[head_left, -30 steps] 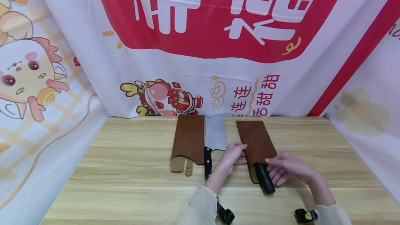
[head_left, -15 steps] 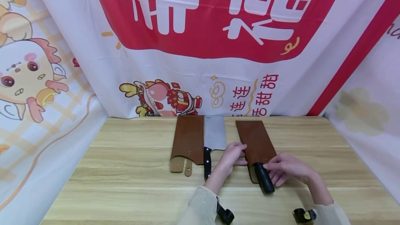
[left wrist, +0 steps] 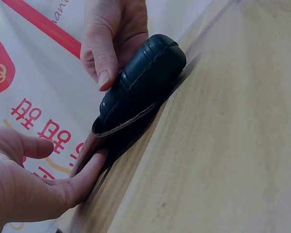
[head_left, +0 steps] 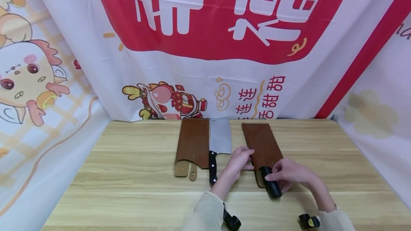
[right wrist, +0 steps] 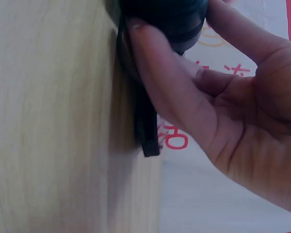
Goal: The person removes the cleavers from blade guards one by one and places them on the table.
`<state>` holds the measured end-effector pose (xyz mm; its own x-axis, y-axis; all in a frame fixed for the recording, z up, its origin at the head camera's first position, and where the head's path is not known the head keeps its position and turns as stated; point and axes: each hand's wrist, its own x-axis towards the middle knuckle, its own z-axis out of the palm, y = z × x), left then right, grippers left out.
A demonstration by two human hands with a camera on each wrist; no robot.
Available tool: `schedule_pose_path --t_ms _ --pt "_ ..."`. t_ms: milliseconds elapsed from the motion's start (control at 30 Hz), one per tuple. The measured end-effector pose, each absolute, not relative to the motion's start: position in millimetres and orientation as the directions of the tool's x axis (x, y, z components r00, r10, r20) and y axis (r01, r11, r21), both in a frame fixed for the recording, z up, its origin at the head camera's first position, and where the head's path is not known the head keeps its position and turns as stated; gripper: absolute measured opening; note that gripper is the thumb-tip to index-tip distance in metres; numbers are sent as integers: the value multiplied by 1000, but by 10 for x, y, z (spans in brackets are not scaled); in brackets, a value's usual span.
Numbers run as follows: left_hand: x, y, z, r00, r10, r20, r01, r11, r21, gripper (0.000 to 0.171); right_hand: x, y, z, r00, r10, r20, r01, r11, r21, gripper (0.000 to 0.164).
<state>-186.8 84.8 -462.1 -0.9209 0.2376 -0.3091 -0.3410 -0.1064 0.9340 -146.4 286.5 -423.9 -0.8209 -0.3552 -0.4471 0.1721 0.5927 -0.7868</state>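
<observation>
A brown leather knife sheath [head_left: 260, 140] lies slanted on the right half of the table, with a black knife handle [head_left: 273, 189] sticking out of its near end. The blade is hidden inside. At the sheath's left edge rests my left hand [head_left: 236, 162], its fingers nearly straight and touching the side. My right hand [head_left: 291, 172] pinches the handle, thumb on top and fingers along its right side and underneath. From the left wrist view, the rounded handle [left wrist: 148, 80] rises above the tabletop, and my left finger [left wrist: 85, 182] meets the sheath beside its mouth.
Left of my left hand lies a cleaver [head_left: 220, 136] with a bare blade and black riveted handle, partly behind my wrist. Beside it is another brown sheath [head_left: 192, 140], its strap tabs toward me. A printed cloth [head_left: 144, 67] hangs behind the wooden table [head_left: 128, 174].
My right hand has shifted left, its thumb going from the sheath's mouth onto the top of the handle. The left hand stays at the sheath's edge.
</observation>
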Motion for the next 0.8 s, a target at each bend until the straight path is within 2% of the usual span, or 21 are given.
schedule_pose_path --t_ms 300,600,800 --pt "-1847 856 -4625 -919 242 -312 -351 -136 927 54 -1393 2728 -4217 -880 -294 -374 82 681 -728 35" --pt "-1831 873 -4615 -921 226 -317 -355 -159 921 51 -1393 2674 -4201 -889 -249 -384 111 697 -708 35" --pt "-1829 874 -4607 -919 242 -309 -353 -165 921 43 -1391 2663 -4181 -889 -237 -391 121 703 -700 35"
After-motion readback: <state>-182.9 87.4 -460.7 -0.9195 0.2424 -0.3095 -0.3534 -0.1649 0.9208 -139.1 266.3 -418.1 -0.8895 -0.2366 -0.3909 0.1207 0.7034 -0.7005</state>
